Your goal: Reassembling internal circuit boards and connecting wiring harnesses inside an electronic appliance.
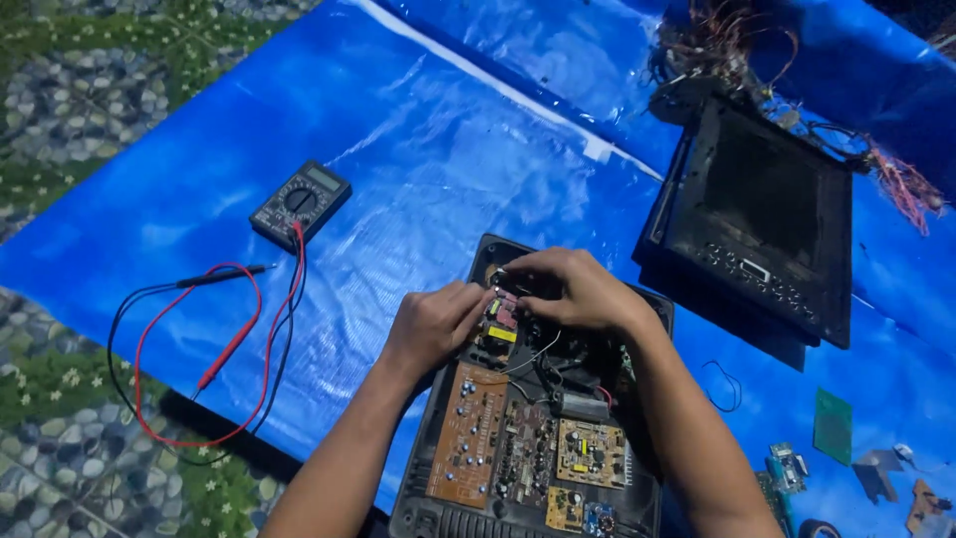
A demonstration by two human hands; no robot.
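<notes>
Head view: both hands on the open chassis

I've got the small yellow-topped board [501,321] at the far end of the open black chassis [647,468], long axis running away from me. My left hand [433,324] pinches its near edge; my right hand [573,289] curls over the far side, fingertips hidden, probably gripping. Multimeter [300,202] lies well left, apart.

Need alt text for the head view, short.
Two bare hands, left hand and right hand, work on small parts in an open black casing holding brown circuit boards, on a blue plastic sheet. A black multimeter with red and black leads lies left.
</notes>
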